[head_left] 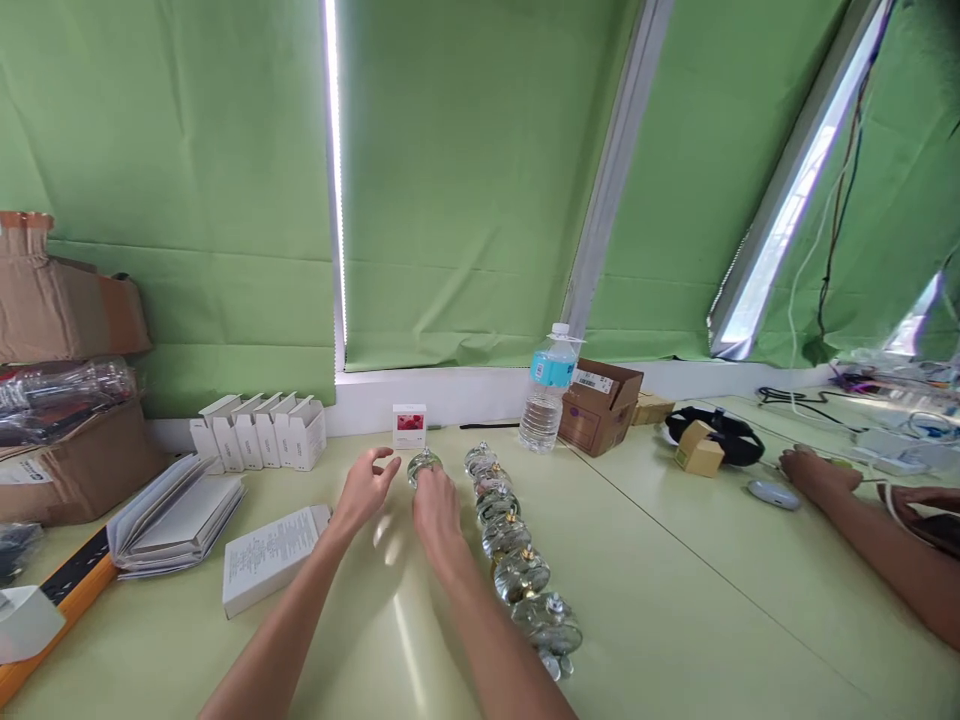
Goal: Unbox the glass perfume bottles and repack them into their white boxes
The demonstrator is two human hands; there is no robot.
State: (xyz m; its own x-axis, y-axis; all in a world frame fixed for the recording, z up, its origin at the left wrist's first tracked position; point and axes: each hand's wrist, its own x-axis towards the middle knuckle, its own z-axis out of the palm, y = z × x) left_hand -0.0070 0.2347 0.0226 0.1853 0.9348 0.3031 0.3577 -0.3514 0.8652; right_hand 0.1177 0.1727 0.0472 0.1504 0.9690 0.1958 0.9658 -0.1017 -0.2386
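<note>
Inspecting the counter (660, 610), we found the right hand (436, 512) with fingers (431, 482) closed against a round glass vessel (424, 467) at their tips, the left hand (365, 492) spread and empty just beside it, and a row of like vessels (506, 535) to the fingers' right.

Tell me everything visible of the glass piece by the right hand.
The glass piece is clear and rounded, with a glinting top too small to make out. It sits on the green table, its lower part hidden behind the right hand, whose fingers seem to touch it. The left hand's fingertips are beside it.
</note>
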